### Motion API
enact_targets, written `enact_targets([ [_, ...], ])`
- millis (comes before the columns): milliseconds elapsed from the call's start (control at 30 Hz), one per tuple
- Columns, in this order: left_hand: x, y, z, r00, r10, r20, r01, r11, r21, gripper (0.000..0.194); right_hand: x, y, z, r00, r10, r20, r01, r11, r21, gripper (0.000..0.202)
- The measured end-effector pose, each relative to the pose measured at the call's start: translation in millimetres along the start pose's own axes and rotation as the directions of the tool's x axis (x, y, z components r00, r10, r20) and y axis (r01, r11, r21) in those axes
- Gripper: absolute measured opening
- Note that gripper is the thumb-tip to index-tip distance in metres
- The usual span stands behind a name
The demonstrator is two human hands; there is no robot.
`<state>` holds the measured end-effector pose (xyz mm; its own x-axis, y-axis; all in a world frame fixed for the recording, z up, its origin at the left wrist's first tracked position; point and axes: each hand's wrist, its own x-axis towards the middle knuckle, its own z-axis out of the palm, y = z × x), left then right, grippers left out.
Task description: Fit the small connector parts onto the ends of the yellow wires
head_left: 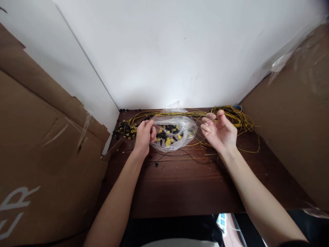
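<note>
Makeshift workbench: wires (190,114), connectors (168,141), cardboard (51,154)

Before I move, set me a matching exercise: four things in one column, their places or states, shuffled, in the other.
Things
1. Thin dark strand
2. Clear plastic bag
3. Looped yellow wires
4. Cardboard on the left

Places or states
A. Bears large white letters
B. Pinched by the fingertips of the right hand
C. Heaped towards the right end of the brown tabletop, near the wall
D. Lies crumpled, with black and yellow pieces showing in or through it

Right pairs: 1-B; 2-D; 3-C; 4-A
</note>
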<state>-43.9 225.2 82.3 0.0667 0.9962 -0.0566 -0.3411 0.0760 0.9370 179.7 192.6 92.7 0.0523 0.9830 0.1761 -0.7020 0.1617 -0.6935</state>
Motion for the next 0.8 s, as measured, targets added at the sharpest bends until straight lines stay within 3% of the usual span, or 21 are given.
enact_targets([
  [200,0,3,-1.1,0.982,0.095,-0.162,-0.102,0.994,-0.036,0.019,-1,-3,-2,1.000,0.014,-0.027,-0.016,0.998,-0.067,0.024],
  [367,1,6,-3.4,0.996,0.064,-0.057,-0.065,0.998,-0.014,0.035,-3,-2,-1,0.992,0.121,-0.034,-0.126,0.960,-0.249,0.021],
  [533,4,2,-4.7,0.991,0.117,-0.067,-0.114,0.993,0.038,0.039,-3,10,-3,0.980,0.197,-0.025,-0.183,0.846,-0.501,0.021],
  [633,5,1,-6.0,0.984,0.161,-0.074,-0.153,0.983,0.098,0.028,-4,23,-6,0.994,0.107,0.000,-0.067,0.623,-0.779,0.025],
  [700,4,2,-6.2,0.986,0.158,-0.060,-0.151,0.982,0.113,0.021,-6,32,-7,0.997,0.023,0.076,0.062,0.373,-0.926,0.026],
  [800,2,2,-4.7,0.992,0.125,-0.022,-0.122,0.986,0.116,0.019,-12,43,-5,0.987,0.015,0.161,0.161,0.019,-0.987,0.024],
])
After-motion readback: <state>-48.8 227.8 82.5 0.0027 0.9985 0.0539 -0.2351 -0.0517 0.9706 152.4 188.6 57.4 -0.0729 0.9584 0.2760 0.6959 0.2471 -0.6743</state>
